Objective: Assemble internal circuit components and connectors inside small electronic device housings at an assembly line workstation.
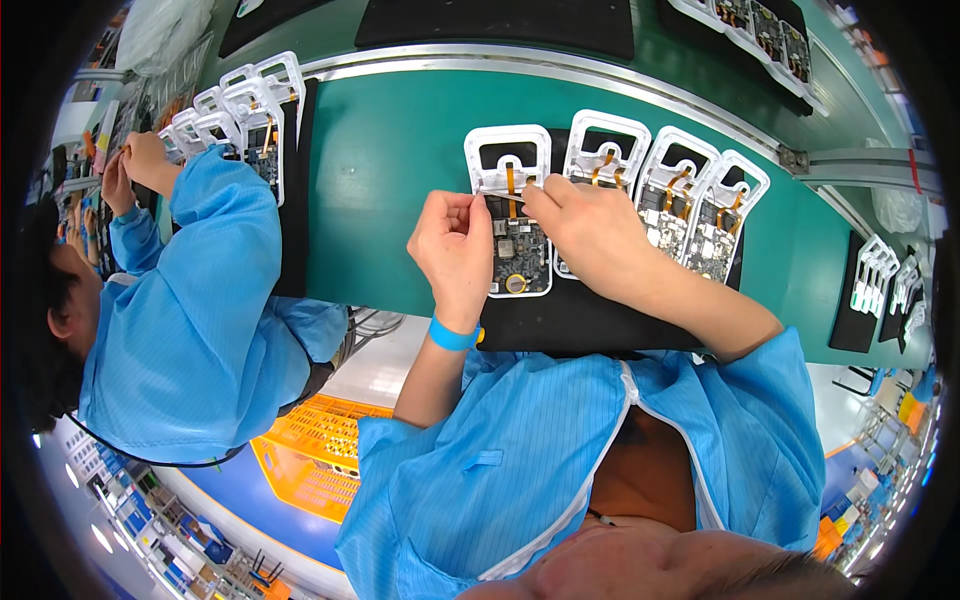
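A white plastic frame [480, 140] with a looped handle lies on the black mat, holding a dark circuit board [520, 245]. An orange flex cable [511, 180] runs up from the board's top. My left hand [450, 250], a blue band at its wrist, is closed in a pinch at the board's upper left. My right hand [595, 235] pinches at the upper right. Between the fingertips spans a thin strip [505, 196], lying across the flex cable; its kind is too small to tell. My right hand partly covers the neighbouring frames.
Several similar white frames [610, 122] with boards stand to the right on the black mat [560, 325], over a green table [375, 180]. At left a co-worker in a blue smock [190, 330] works beside another row of frames. An orange crate [315, 445] sits on the floor.
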The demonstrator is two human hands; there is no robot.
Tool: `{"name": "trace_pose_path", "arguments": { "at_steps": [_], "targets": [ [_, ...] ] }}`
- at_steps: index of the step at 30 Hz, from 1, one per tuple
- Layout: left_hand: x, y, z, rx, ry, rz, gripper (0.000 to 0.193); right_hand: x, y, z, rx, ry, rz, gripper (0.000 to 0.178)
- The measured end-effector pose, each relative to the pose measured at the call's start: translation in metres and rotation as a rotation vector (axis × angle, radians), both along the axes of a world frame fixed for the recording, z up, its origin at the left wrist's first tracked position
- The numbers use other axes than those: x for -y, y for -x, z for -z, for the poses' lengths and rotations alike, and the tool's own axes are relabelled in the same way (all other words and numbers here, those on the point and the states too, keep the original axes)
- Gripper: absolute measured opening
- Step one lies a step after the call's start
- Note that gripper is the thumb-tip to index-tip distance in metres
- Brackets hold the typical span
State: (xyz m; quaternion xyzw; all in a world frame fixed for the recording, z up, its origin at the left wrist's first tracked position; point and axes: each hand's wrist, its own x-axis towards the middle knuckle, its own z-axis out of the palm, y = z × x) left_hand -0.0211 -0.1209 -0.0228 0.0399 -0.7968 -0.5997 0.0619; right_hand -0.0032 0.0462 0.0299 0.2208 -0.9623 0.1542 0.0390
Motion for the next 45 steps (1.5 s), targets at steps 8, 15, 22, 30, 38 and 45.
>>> {"name": "trace_pose_path", "arguments": {
  "at_steps": [8, 15, 22, 30, 38, 45],
  "targets": [
    [0.002, 0.005, -0.002, 0.057, 0.002, 0.051, 0.009, -0.003, -0.002, 0.008, 0.001, -0.027, 0.017, 0.03],
    [0.003, 0.007, -0.001, 0.062, 0.005, 0.079, 0.01, -0.003, -0.007, 0.014, -0.024, -0.027, 0.033, 0.035],
    [0.006, 0.008, -0.002, 0.102, 0.025, 0.124, 0.015, 0.005, -0.01, 0.017, -0.204, -0.136, 0.004, 0.031],
    [0.018, 0.008, 0.001, 0.165, -0.043, 0.179, 0.016, 0.006, -0.013, 0.013, -0.187, -0.276, -0.007, 0.04],
    [0.001, 0.006, -0.01, 0.025, 0.276, 0.122, 0.012, 0.009, -0.011, 0.015, -0.352, -0.288, -0.036, 0.016],
    [0.021, 0.008, -0.014, 0.184, 0.069, 0.266, 0.02, 0.003, -0.013, 0.015, -0.217, -0.153, 0.003, 0.023]
  ]
}}
